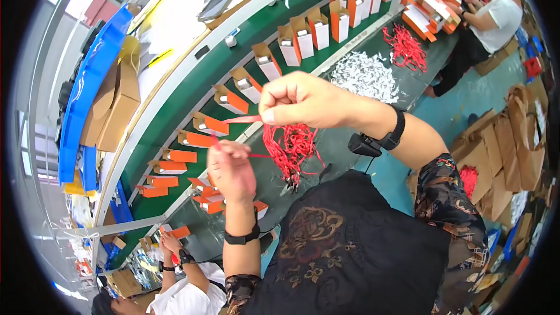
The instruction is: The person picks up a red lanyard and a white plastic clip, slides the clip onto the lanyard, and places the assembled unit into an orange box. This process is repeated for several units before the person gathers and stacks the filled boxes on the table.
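Observation:
My right hand (300, 102) is closed, its thumb and fingers pinching a thin red strap (244, 119) that sticks out to the left. Lower and to the left, my left hand (231, 169) is raised with its fingers closed on the same kind of red strap; motion smears it a little. A red strand runs right from it toward a heap of red straps (289, 150) on the dark bench, just below my right hand. Whether both hands grip one single strap cannot be made out.
Small white pieces (364, 79) and another red strap pile (404, 46) lie farther right. Upright orange-and-white boxes (288, 44) line the green conveyor (227, 58). Co-workers sit at upper right (499, 20) and lower left (189, 291). Brown cartons (493, 151) stand on the floor.

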The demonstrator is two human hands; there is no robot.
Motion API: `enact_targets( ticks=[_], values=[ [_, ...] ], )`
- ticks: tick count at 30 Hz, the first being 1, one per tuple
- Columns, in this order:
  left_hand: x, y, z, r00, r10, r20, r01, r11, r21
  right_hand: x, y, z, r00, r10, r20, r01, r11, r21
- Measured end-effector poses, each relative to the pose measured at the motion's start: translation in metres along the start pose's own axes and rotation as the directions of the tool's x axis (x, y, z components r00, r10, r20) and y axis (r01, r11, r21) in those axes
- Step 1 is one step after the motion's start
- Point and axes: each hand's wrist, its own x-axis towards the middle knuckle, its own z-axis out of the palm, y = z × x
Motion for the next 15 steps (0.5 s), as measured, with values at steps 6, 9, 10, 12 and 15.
enact_targets(
  ticks=[6, 9, 10, 12, 15],
  values=[
    [0.010, 0.021, 0.039, 0.997, -0.070, -0.024, 0.069, 0.998, -0.010, -0.042, 0.149, 0.000, 0.991, -0.024, -0.130, 0.016, 0.998, -0.056],
    [-0.006, 0.015, 0.032, 1.000, -0.010, -0.003, 0.010, 0.966, 0.257, -0.077, 0.234, -0.027, 0.946, 0.104, -0.308, -0.269, 0.781, -0.563],
    [-0.016, 0.014, 0.023, 1.000, -0.020, 0.000, 0.019, 0.954, 0.300, -0.091, 0.260, -0.039, 0.880, 0.274, -0.388, -0.467, 0.646, -0.604],
    [-0.029, 0.014, 0.020, 0.999, -0.043, 0.016, 0.035, 0.937, 0.346, -0.120, 0.320, -0.077, 0.760, 0.225, -0.609, -0.625, 0.507, -0.593],
    [-0.045, 0.012, 0.028, 0.999, -0.008, 0.047, -0.016, 0.869, 0.494, -0.115, 0.321, -0.132, 0.646, 0.180, -0.742, -0.751, 0.320, -0.577]
  ],
)
